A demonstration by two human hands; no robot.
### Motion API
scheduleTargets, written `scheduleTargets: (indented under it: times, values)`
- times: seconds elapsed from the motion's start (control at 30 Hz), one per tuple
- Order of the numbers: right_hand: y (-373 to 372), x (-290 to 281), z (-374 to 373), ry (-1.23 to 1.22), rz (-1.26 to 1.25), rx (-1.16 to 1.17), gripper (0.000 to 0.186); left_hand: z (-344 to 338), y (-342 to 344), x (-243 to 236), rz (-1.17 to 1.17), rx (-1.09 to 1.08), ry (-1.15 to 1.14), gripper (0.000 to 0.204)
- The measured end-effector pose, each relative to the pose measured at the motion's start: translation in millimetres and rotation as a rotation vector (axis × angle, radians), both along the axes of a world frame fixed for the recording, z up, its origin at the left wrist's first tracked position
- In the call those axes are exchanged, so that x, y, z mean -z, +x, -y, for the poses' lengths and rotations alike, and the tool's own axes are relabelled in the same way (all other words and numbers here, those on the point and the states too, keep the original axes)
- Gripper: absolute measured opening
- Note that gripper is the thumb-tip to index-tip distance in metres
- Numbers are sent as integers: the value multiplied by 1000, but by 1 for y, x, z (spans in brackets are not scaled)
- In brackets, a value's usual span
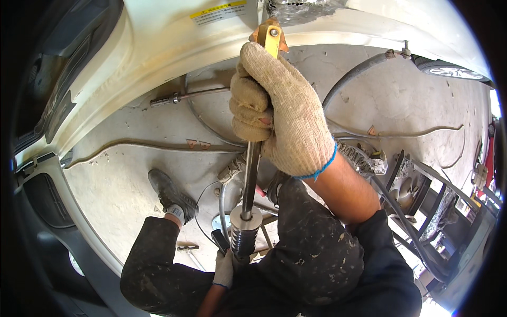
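Note:
My right hand [296,111], in a beige knitted glove with a blue cuff, is closed round the upper end of a slide hammer [251,182]. Above its thumb sticks out a yellow metal head [273,39] with a bolt, close to the white car body's lower edge. A bright steel rod runs down from this fist to a weight with a black ribbed grip [244,238]. My left hand [223,269], gloved too, is low between my legs, closed at the hammer's near end; its fingers are partly hidden. A black handle-like piece [219,240] rises beside it.
White car bodywork [158,68] curves across the top and left, beside an open door [50,211]. Cables and hoses [153,147] cross the concrete floor. A long bar tool [174,99] lies behind my right hand. A dark metal rack [422,195] stands right.

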State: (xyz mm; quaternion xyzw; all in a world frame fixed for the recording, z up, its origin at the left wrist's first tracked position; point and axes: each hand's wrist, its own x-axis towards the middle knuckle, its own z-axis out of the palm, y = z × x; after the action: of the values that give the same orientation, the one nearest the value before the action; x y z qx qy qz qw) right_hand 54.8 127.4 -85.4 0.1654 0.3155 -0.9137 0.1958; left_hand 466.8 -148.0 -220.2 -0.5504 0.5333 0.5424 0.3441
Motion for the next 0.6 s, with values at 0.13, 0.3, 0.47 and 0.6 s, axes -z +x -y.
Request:
scheduleTargets:
  times: [0.13,0.3,0.47,0.6]
  values:
    - [-2,3,0,-28,10,5,31,2,8,6,-69,73,-29,21]
    - [-3,0,1,8,11,9,33,3,3,0,-32,70,-7,24]
    - [-2,5,1,-26,-26,2,32,0,-2,-2,-19,-7,-5,24]
    - [-3,3,2,7,-11,17,30,-3,-9,-7,12,-10,20,23]
